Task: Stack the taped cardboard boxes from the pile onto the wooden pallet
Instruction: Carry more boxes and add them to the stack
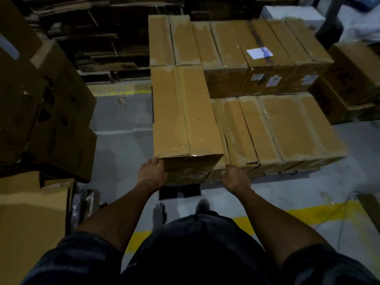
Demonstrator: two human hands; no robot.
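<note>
Head view: both hands hold one long taped box (185,120) by its near end, left hand (151,174) and right hand (236,177), at the stack's (287,124) near left corner.

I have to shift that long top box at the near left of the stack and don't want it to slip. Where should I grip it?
Take the long box at its near short end, from the front, one hand at each lower corner. It lies lengthwise away from you and its end overhangs, as the left hand and right hand show.
</note>
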